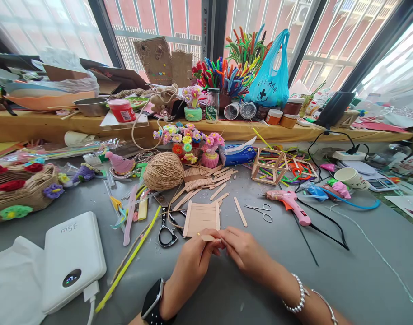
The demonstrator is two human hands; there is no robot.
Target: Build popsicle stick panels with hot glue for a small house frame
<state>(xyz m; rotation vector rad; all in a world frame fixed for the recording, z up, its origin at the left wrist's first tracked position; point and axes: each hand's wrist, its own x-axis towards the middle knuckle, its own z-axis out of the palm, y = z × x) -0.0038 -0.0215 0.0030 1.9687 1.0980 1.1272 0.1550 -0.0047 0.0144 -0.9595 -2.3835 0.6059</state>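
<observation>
Nearest the camera, the left hand (193, 259), with a dark watch on its wrist, and the right hand (243, 250), with a bead bracelet, meet over the grey table (328, 280). Both are curled nearly closed, fingertips pinched together on a short wooden stick piece (208, 237) held between them, just above the tabletop.

Touching that piece on its far side lies a flat panel of craft sticks (201, 218), several sticks laid side by side with crosspieces at the ends; it looks assembled, and the small piece seems to be an addition yet to be fixed on, though whether glue is on it I cannot tell. Left of the panel lie black-handled scissors (167, 230); right of it, a single loose stick (240, 211), small silver scissors (262, 212) and, further right, a pink glue gun (289, 203) lying unheld. Beyond the panel sits a heap of spare sticks (201, 180) beside a ball of twine (163, 170), so plenty of material remains. Further back and right of the panel stands a finished-looking open cube frame of sticks (269, 166). Well left of the panel, near the camera, rests a white power bank (72, 259).
</observation>
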